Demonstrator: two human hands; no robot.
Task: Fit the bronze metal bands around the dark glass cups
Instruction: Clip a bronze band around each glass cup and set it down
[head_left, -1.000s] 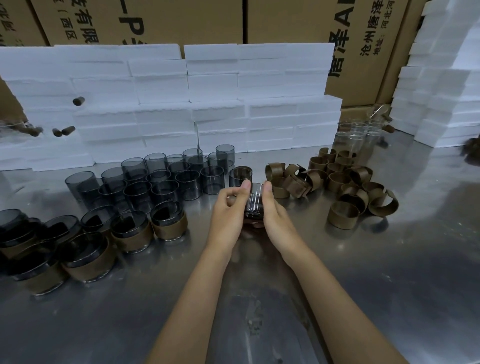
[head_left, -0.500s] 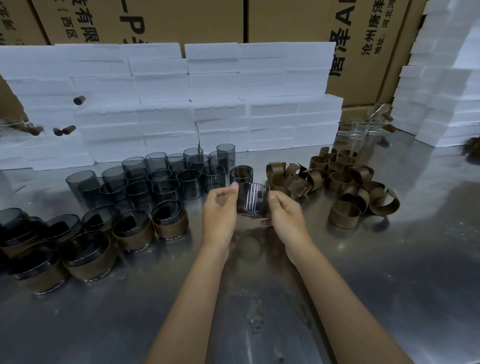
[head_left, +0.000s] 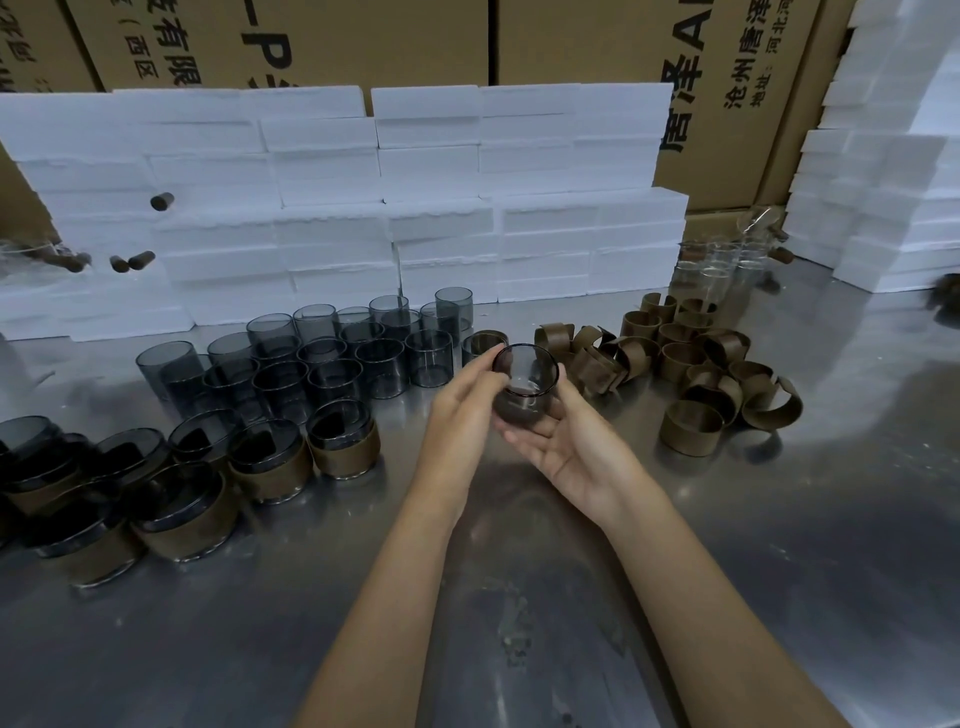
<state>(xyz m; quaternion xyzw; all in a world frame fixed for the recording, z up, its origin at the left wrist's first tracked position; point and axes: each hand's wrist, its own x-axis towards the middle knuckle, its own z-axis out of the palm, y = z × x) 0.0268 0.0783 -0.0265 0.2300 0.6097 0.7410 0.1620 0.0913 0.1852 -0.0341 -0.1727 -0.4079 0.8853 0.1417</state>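
I hold one dark glass cup (head_left: 524, 387) above the steel table (head_left: 779, 519), its mouth tilted toward me. My left hand (head_left: 460, 415) grips its left rim and my right hand (head_left: 571, 447) cradles it from below, palm up. No band is on this cup. Several bare dark cups (head_left: 332, 358) stand in a cluster at the back left. Several cups wearing bronze bands (head_left: 171, 488) stand at the near left. A heap of loose bronze bands (head_left: 696, 374) lies to the right.
White foam blocks (head_left: 363, 208) are stacked along the back and at the far right (head_left: 883, 182). Cardboard boxes (head_left: 727, 78) stand behind them. Clear glasses (head_left: 722, 260) sit at the back right. Small brown corks (head_left: 140, 260) lie on the foam at left.
The cup has been lifted and turned from lying on its side between both hands to mouth toward me. My right hand rolled palm-up under it.
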